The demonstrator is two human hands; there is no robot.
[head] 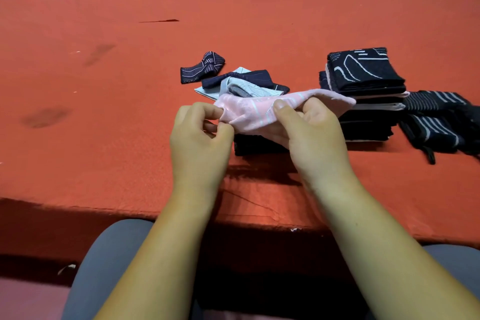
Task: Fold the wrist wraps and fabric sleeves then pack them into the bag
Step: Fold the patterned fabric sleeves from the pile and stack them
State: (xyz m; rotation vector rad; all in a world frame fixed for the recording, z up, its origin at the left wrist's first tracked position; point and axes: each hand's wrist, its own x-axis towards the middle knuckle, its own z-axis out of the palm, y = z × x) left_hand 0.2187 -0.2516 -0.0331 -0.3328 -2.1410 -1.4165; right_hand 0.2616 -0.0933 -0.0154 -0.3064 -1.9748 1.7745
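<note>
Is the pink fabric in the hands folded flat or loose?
Loose, not folded flat: the pink fabric hangs rumpled between the left hand, pinching one end, and the right hand, gripping its middle.

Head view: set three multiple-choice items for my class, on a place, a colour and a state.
1. The folded stack stands:
A. left of the hands
B. right of the hands
C. on the lap
2. The sleeve being handled is:
A. pink
B. green
C. yellow
3. That sleeve is:
A. packed in a bag
B. lying untouched
C. gripped by both hands
Answers: 1 B, beside the right hand; 2 A, pale pink, light stripes; 3 C, the left hand pinches one end, the right holds the other.
</note>
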